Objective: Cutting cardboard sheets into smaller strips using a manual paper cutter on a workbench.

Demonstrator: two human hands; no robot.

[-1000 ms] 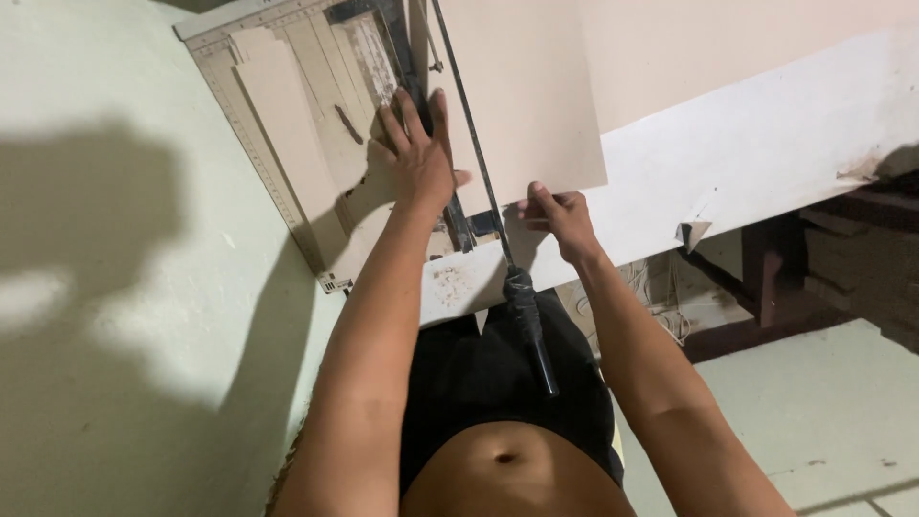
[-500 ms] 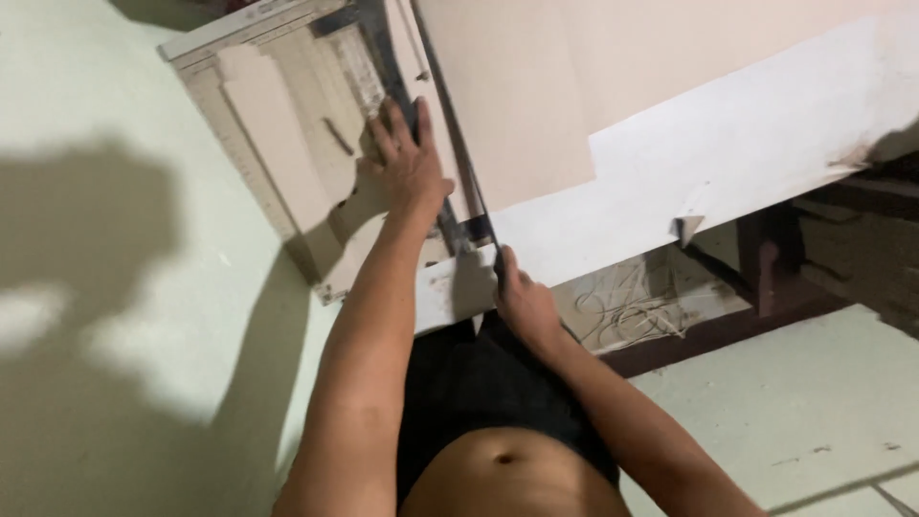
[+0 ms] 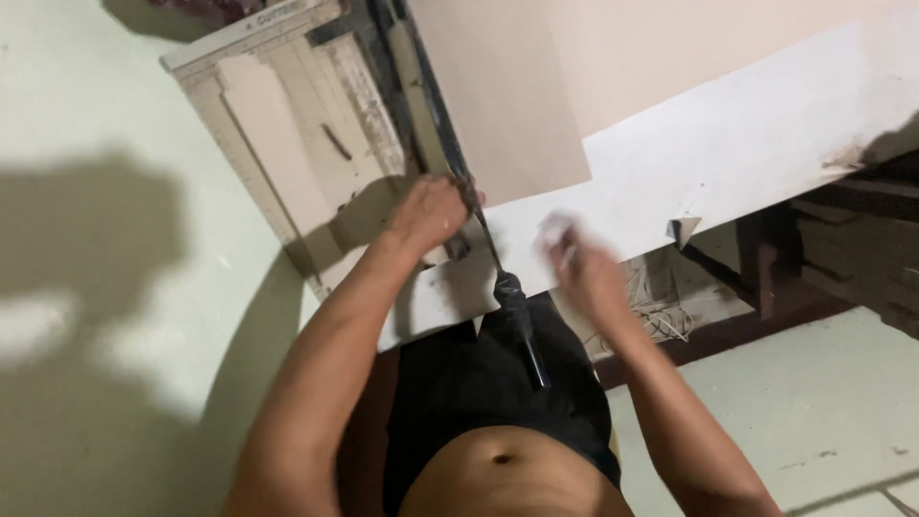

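Fingers first: our left hand [image 3: 428, 213] has its fingers curled down and pressed together on the paper cutter [image 3: 287, 124], right at the blade arm. Half a second ago they lay flatter and spread higher up the board, so the hold has slid toward us. Our right hand [image 3: 579, 268] is blurred in motion and off the black handle [image 3: 522, 325]; it seems to pinch a small pale scrap, but we cannot tell for sure. One second ago it gripped the arm near that handle, so the cutting stroke looks finished and the arm is down.

Nearest us, black shorts [image 3: 479, 383] and the handle sticking out past the table edge. Next the white sheet [image 3: 747, 144] on the table, one corner curled. Farther on, the tan card sheet [image 3: 507, 105] lies beside the blade. Farthest, the cutter's ruled board.

Hard to see: the blade edge under the left hand, the cutter's far end cropped at the top, and dark clutter with tangled wires [image 3: 651, 316] under the table.
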